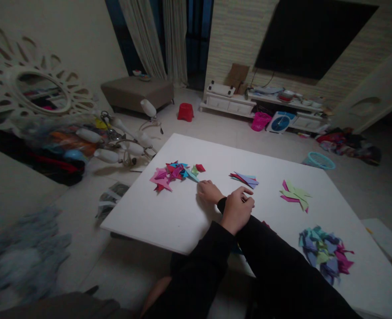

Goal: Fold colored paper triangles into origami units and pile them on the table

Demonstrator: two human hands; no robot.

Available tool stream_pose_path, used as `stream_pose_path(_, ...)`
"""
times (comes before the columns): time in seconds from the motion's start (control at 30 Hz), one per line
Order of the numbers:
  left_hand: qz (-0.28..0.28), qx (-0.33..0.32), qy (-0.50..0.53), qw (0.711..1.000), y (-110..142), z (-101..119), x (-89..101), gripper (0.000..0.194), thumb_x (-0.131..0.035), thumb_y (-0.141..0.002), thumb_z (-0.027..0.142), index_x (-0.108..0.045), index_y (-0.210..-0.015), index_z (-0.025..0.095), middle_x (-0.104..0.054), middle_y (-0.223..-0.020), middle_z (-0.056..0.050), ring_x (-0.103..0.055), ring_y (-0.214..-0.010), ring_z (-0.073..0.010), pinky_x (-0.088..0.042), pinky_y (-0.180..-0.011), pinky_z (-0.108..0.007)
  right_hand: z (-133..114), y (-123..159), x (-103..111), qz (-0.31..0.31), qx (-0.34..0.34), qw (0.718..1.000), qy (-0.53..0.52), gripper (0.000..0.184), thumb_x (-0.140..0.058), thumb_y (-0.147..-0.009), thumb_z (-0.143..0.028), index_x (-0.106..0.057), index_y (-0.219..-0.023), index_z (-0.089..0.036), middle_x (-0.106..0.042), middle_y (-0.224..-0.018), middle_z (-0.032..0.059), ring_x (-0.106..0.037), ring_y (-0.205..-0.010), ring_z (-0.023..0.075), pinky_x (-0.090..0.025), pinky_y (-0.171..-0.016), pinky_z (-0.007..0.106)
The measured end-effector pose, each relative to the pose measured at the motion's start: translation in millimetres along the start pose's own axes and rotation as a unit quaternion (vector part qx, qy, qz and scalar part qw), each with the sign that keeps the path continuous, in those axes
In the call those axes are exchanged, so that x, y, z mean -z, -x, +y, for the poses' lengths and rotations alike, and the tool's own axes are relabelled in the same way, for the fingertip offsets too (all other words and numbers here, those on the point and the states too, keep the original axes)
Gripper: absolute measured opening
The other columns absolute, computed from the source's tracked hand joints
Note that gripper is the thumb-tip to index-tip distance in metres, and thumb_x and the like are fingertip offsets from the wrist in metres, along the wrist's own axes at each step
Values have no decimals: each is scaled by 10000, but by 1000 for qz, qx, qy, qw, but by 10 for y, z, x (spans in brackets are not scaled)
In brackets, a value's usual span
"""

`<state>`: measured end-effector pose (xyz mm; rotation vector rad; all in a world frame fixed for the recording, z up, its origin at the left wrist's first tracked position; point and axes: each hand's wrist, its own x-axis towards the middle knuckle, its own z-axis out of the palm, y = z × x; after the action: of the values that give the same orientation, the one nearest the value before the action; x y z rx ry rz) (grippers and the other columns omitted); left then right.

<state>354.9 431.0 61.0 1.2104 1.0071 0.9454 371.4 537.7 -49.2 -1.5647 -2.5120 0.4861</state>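
My arms cross over the white table (pixel 169 226). My right hand (pixel 209 192) reaches to the left under the other wrist, and its fingertips are closed at the tip of a light blue folded paper piece (pixel 192 175). That piece lies at the edge of a pile of pink, red and blue folded paper (pixel 166 176). My left hand (pixel 238 207) hovers by the right forearm, its fingers loosely bent and apart, with nothing visible in them. Just beyond it lies a small stack of narrow folded papers (pixel 245 179) in purple, red and green.
Green and pink folded pieces (pixel 295 195) lie on the table's right half. Nearer me is a heap of purple, teal and pink folded papers (pixel 325 252). A red stool (pixel 186 112), a blue basket (pixel 320 160) and a lamp with white shades (pixel 129 146) stand on the floor.
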Motion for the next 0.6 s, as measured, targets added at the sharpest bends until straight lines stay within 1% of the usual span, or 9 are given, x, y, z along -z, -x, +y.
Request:
stream_pose_path(0.1,-1,-1,8,1000,-16,16,26,215,-541,-786,121,-645,-967,174,-633,-656,12,-606,-577,-123,-449,-568,-214,101,78,70,17,-17,1000,-6,352,-516,-917,-169,-614,-1255,-143,-621,-1284,134,-539,-1167,233,-413,-1019,350)
stream_pose_path(0.23,9,-8,7,1000,-19,46,20,233,-538,-772,104,-656,-960,173,-623,-622,16,-608,-567,-123,-441,-570,-213,172,190,119,21,-28,999,-25,388,-566,-901,-185,-612,-1285,-163,-558,-1403,136,-479,-1292,237,-386,-1070,359)
stream_pose_path(0.37,4,-7,21,1000,15,55,-22,222,-533,-777,119,-654,-955,171,-625,-642,15,-588,-548,-114,-433,-541,-209,35,139,15,3,-61,998,-35,377,-580,-910,-249,-624,-1282,-208,-488,-1496,123,-410,-1372,279,-390,-1071,418)
stream_pose_path(0.43,2,-10,20,1000,24,35,-42,213,-534,-776,123,-654,-945,172,-627,-650,14,-584,-551,-113,-433,-536,-207,-58,86,-40,2,-74,996,-41,373,-580,-908,-264,-628,-1272,-200,-491,-1495,135,-422,-1362,313,-405,-1050,465)
stream_pose_path(0.5,1,-14,14,1000,15,6,-53,210,-540,-771,121,-655,-938,174,-625,-647,16,-584,-554,-112,-434,-537,-206,-120,74,-51,5,-80,996,-47,375,-561,-917,-266,-621,-1280,-195,-504,-1487,138,-443,-1348,323,-409,-1045,492)
stream_pose_path(0.57,3,-11,10,1000,-8,-11,-58,216,-548,-768,122,-658,-945,177,-627,-649,15,-581,-555,-113,-427,-532,-204,-129,154,-9,25,-81,995,-59,386,-520,-936,-252,-605,-1309,-199,-518,-1476,134,-460,-1344,302,-403,-1061,487)
stream_pose_path(0.6,5,-6,11,1000,-20,-11,-60,219,-554,-765,121,-659,-948,179,-625,-645,15,-577,-553,-113,-419,-527,-203,-112,238,32,46,-78,993,-76,390,-506,-941,-249,-603,-1316,-202,-539,-1456,131,-475,-1336,290,-407,-1063,478)
